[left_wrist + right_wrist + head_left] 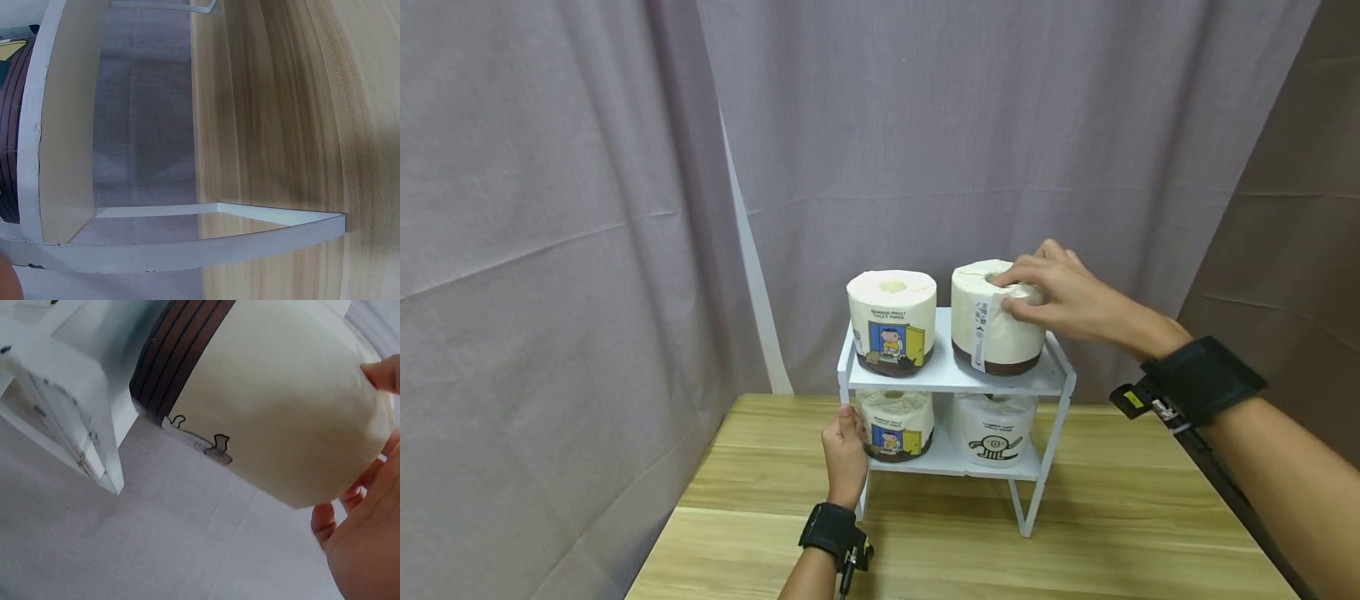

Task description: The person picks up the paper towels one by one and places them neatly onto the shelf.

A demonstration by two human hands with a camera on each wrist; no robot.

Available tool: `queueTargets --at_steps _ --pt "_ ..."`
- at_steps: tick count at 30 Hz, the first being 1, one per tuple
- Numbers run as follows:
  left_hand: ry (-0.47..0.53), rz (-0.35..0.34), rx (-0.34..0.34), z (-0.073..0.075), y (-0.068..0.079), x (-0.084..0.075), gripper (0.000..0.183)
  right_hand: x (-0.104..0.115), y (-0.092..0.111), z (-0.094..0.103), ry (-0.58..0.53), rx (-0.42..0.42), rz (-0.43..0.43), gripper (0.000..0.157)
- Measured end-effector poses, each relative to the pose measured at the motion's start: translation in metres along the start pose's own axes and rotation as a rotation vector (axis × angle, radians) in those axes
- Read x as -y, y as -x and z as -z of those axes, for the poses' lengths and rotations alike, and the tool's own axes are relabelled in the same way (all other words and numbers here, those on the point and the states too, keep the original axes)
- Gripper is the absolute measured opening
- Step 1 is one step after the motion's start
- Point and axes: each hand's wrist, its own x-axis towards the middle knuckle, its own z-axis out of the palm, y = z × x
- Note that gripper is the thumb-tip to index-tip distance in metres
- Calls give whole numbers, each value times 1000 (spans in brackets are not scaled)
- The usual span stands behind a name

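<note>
My right hand (pixel 1063 292) pinches the top rim of a wrapped toilet roll (pixel 1011 340) at the upper right, a cream roll with a brown band at its base. This roll stands on or close over the top board of a small white two-tier shelf (pixel 943 346). In the right wrist view the thumb and fingers of that hand (pixel 372 540) are at the roll's top end. My left hand (pixel 846 454) grips the shelf's left side frame, thumb up, near the lower tier. In the left wrist view the white side frame (pixel 187 253) shows beside a fingertip.
Left on the top board stands another toilet roll (pixel 892 321) with a cartoon print. The lower tier bears a similar printed roll (pixel 895 429) and a white roll (pixel 996 429). The shelf stands on a wooden table (pixel 760 517), with a grey curtain (pixel 925 125) behind it.
</note>
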Motion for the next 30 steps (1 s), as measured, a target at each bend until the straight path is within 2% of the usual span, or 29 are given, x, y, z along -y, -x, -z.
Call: queueTargets --at_steps 6,9,15,19,24,27,30 --pt "0 1 3 -1 0 0 50 13 -2 -8 3 -59 -123 34" --pt "4 7 4 -1 -1 0 50 19 -5 -11 6 -91 -151 35" --pt "18 23 -1 -3 0 1 50 24 -9 -21 80 -102 -122 33" --pt "20 23 -6 -4 2 2 50 25 -8 -29 164 -139 -87 32" --pt "17 19 -7 -6 3 2 49 26 -6 -31 255 -182 -91 34" --pt "4 17 -11 -3 2 2 49 25 -5 -30 283 -162 -94 41" --pt "-3 23 -15 1 1 2 50 22 -4 -28 264 -117 -93 53"
